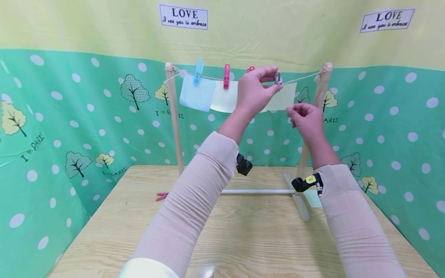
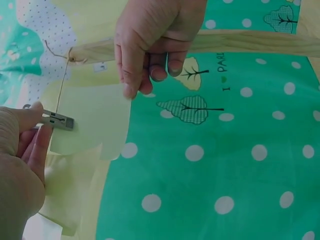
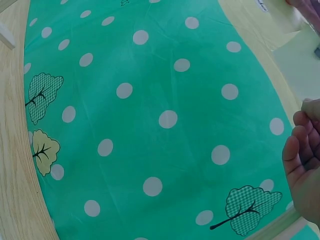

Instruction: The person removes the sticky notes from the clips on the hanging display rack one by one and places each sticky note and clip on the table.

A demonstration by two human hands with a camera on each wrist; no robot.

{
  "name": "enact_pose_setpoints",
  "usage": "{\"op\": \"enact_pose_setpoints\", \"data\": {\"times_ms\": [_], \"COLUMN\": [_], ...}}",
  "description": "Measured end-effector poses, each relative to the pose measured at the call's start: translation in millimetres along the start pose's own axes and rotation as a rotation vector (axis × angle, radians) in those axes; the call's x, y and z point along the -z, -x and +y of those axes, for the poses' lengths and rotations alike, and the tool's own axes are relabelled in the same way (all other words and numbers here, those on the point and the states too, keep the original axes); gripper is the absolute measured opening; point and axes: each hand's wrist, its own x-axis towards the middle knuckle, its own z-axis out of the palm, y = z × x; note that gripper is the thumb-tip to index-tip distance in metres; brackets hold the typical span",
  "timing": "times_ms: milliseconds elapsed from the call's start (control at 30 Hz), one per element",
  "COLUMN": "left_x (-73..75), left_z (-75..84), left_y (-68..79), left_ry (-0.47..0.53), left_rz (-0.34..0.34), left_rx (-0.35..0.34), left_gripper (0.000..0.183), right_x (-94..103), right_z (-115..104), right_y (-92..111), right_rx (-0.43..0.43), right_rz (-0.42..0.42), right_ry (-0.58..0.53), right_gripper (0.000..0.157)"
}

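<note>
Between the thumb and fingers of my left hand (image 1: 255,90) is a grey clothespin (image 1: 277,78), held at the string (image 1: 301,79). In the left wrist view the clothespin (image 2: 62,121) lies across the string and the top edge of a pale green paper sheet (image 2: 95,117). The sheet (image 1: 286,98) hangs down below the string in the head view. My right hand (image 1: 307,119) pinches its lower right corner with thumb and forefinger, the other fingers curled. In the right wrist view the right hand (image 3: 306,160) shows at the right edge, just under the sheet (image 3: 299,65).
Left along the string, a blue clothespin (image 1: 198,72) holds blue paper (image 1: 196,94) and a pink clothespin (image 1: 226,76) holds white paper (image 1: 222,101). Another pink clothespin (image 1: 250,69) is partly hidden. Wooden posts (image 1: 176,127) carry the string. More pale paper (image 1: 314,198) lies on the table.
</note>
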Motion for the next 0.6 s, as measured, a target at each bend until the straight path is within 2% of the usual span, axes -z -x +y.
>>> {"op": "enact_pose_setpoints", "data": {"times_ms": [233, 467, 600], "left_x": [2.3, 4.0, 4.6], "left_z": [-0.7, -2.6, -4.8], "left_y": [0.9, 4.6, 6.7], "left_ry": [0.03, 0.159, 0.221], "left_rz": [0.005, 0.031, 0.055], "left_rx": [-0.036, -0.038, -0.065], "left_gripper": [0.031, 0.024, 0.022], "right_x": [0.2, 1.0, 2.3], "right_z": [1.6, 5.2, 4.5], "right_y": [0.4, 2.3, 6.1], "right_rx": [0.002, 0.002, 0.004], "right_rz": [-0.002, 0.004, 0.01], "right_ry": [-0.01, -0.031, -0.058], "right_gripper": [0.027, 0.024, 0.023]}}
